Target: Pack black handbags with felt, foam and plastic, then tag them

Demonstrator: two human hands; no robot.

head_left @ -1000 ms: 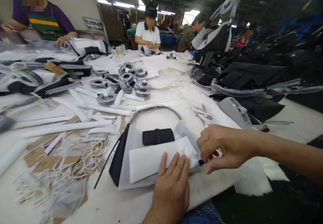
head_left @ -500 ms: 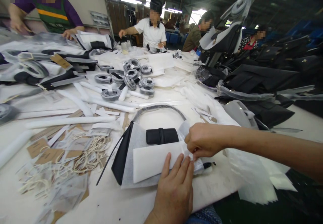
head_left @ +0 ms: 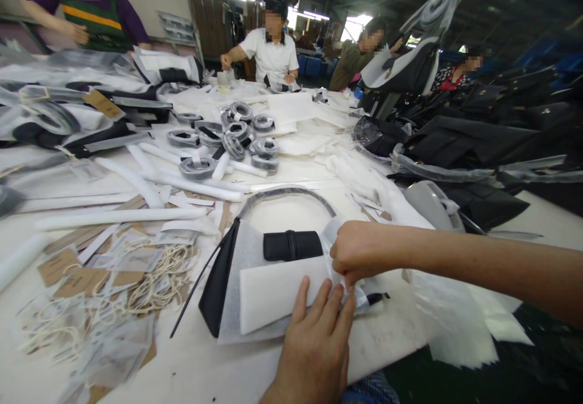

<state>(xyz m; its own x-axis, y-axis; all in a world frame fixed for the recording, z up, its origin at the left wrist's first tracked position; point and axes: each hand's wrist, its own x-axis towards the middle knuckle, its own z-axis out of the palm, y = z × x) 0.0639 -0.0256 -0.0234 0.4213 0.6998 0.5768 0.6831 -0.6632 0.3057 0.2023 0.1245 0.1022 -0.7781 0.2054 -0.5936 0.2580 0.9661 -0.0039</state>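
Handbag [head_left: 218, 282], black and lying flat on the white worktop [head_left: 191, 361] close in front of me, has a white foam sheet [head_left: 273, 291] laid across its face, a black rolled strap piece [head_left: 293, 245] just above that and its curved handle [head_left: 285, 194] arching beyond. My left hand [head_left: 314, 346] lies flat with fingers spread, pressing the foam's right end down. My right hand [head_left: 359, 251] comes in from the right, its grip pinched shut on the thin wrapping tissue [head_left: 330, 234] at the bag's right edge, touching my left fingertips. Paper tags with string [head_left: 113, 282] lie to the left; coiled straps [head_left: 241, 143] sit farther back.
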